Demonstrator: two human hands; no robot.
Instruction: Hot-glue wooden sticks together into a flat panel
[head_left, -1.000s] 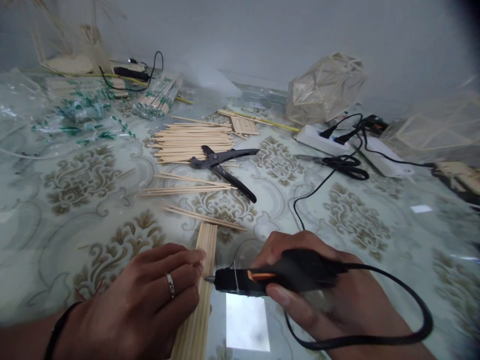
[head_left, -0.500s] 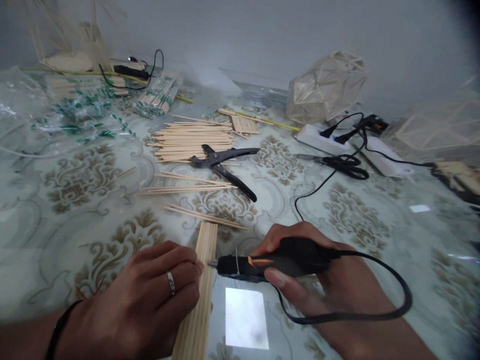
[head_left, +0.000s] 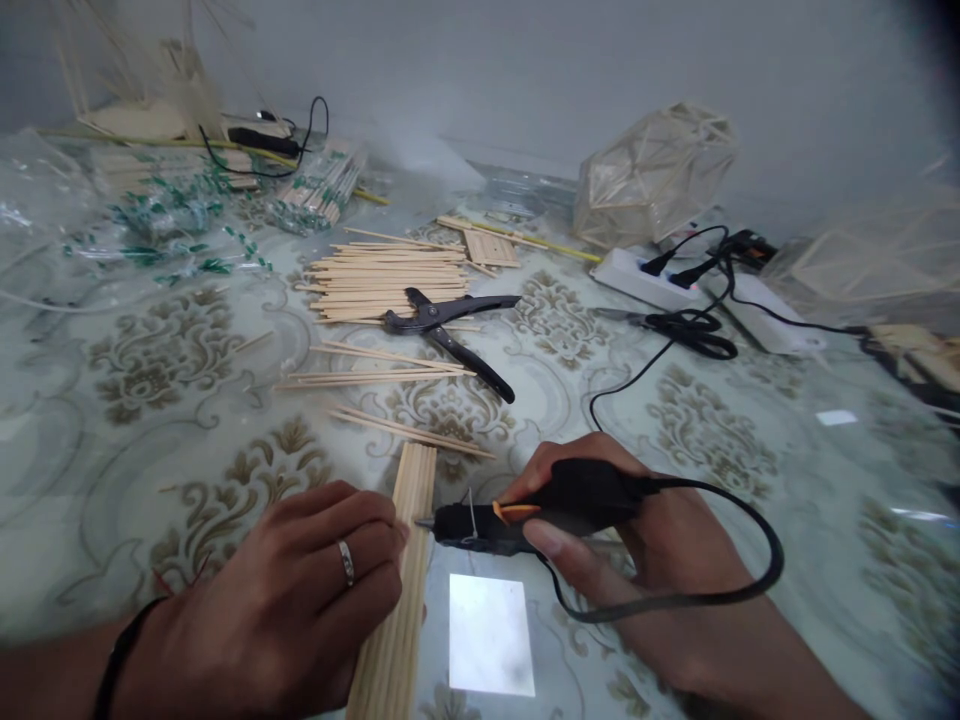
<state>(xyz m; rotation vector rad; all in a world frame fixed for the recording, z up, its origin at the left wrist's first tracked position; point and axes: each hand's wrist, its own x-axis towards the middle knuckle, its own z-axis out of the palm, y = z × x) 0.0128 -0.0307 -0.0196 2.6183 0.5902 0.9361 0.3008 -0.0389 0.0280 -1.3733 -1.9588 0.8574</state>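
My left hand (head_left: 300, 590), with a ring on one finger, is closed on a flat strip of wooden sticks (head_left: 405, 600) laid side by side, running away from me along the table. In my right hand (head_left: 600, 560) is a black hot glue gun (head_left: 525, 515) with an orange trigger. Its metal nozzle points left and meets the strip near its right edge, close to my left fingertips. The cable loops round over my right wrist. Just beyond the strip's far end lie a few loose sticks (head_left: 412, 432).
Black cutters (head_left: 457, 340) rest partly on a pile of sticks (head_left: 386, 280). A white power strip (head_left: 645, 278) with plugged-in black cables stands back right, near a stick-built frame (head_left: 656, 175). Wrapped stick bundles (head_left: 319, 188) and clear plastic packaging (head_left: 165, 225) lie back left.
The glue gun in my right hand has shifted slightly up and to the left, its cable loop swinging left. My left hand and the strip stay nearly in place.
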